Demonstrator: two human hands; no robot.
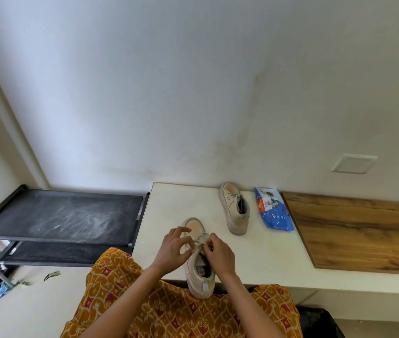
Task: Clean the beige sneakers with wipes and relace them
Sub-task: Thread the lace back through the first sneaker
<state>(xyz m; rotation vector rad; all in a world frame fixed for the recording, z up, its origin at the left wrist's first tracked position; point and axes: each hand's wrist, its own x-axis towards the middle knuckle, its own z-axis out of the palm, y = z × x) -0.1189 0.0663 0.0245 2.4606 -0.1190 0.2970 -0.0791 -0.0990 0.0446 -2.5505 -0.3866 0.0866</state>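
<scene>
A beige sneaker (199,276) stands at the near edge of the white ledge (169,211), heel toward me, toe pointing to the wall. My left hand (174,247) and my right hand (218,251) meet over its lacing area, and each pinches part of the pale lace (202,240). The second beige sneaker (236,211) lies further back on the ledge, laced, toe toward the wall. A blue pack of wipes (273,211) lies just right of it.
A black metal shoe rack (59,215) stands left of the ledge. A wooden board (364,230) covers the right part of the ledge. Orange patterned cloth (169,308) covers my lap. Green leaves and a blue scrap lie on the floor at lower left.
</scene>
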